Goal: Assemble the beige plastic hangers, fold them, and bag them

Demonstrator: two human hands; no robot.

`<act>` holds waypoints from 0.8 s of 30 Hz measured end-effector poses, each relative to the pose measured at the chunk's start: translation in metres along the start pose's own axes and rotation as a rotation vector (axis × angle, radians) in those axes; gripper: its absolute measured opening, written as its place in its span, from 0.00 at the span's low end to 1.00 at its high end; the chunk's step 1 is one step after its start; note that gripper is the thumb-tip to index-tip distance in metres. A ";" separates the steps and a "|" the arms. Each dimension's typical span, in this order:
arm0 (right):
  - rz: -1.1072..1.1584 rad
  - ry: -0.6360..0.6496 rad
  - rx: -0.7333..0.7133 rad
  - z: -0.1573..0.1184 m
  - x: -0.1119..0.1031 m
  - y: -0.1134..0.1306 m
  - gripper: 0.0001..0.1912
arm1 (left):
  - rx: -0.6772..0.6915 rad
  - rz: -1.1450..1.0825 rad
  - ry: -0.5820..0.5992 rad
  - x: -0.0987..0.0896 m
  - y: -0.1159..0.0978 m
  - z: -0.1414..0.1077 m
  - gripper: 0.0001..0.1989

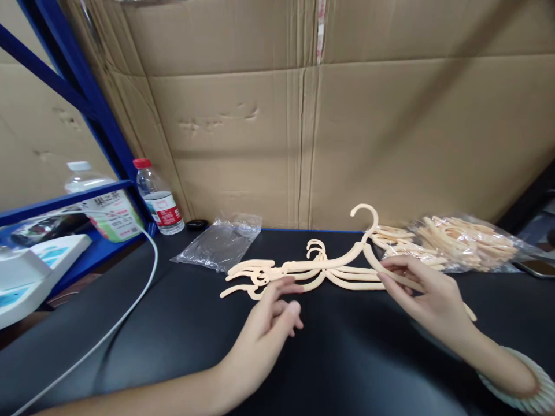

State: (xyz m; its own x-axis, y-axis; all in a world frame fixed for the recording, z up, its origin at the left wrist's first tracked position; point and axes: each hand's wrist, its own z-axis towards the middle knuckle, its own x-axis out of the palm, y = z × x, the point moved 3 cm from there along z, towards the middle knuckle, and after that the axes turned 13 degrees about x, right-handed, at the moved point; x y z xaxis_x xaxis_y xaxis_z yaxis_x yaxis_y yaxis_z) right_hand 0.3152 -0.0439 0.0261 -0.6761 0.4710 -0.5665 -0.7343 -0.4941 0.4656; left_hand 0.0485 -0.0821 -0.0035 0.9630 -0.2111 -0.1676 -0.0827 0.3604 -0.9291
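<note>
My right hand (427,289) pinches one arm of a beige plastic hanger (323,264), whose hook points up above the table. The hanger's other arm reaches left over a pile of beige hangers (355,284) lying on the black table (338,358). My left hand (273,320) is just in front of the pile's left end, fingers apart and partly curled, with nothing seen in it. Several loose beige pieces (243,289) lie behind its fingertips.
Clear bags of beige pieces (470,242) lie at the back right, near a phone (537,267). An empty plastic bag (221,240), a red-capped bottle (161,202) and a white cable (141,297) are on the left. Cardboard (234,144) stands behind the table.
</note>
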 end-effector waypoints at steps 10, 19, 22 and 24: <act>-0.045 0.157 -0.169 -0.017 0.010 0.014 0.09 | 0.123 0.135 -0.124 -0.013 -0.002 0.011 0.28; -0.134 0.101 -0.270 -0.011 0.005 0.015 0.11 | 0.133 0.247 -0.004 -0.018 -0.002 0.021 0.13; -0.375 -0.034 -0.302 -0.009 -0.004 0.017 0.12 | 0.096 0.211 -0.002 -0.018 -0.002 0.021 0.15; -0.509 -0.103 -0.327 -0.009 -0.009 0.020 0.11 | 0.090 0.204 -0.036 -0.018 -0.002 0.021 0.16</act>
State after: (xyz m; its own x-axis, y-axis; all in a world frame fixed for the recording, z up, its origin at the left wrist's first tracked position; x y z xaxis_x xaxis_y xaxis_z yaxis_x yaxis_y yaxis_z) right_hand 0.3068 -0.0642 0.0345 -0.2593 0.7671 -0.5868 -0.9212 -0.3790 -0.0884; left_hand 0.0361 -0.0601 0.0081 0.9374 -0.0932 -0.3357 -0.2551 0.4726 -0.8436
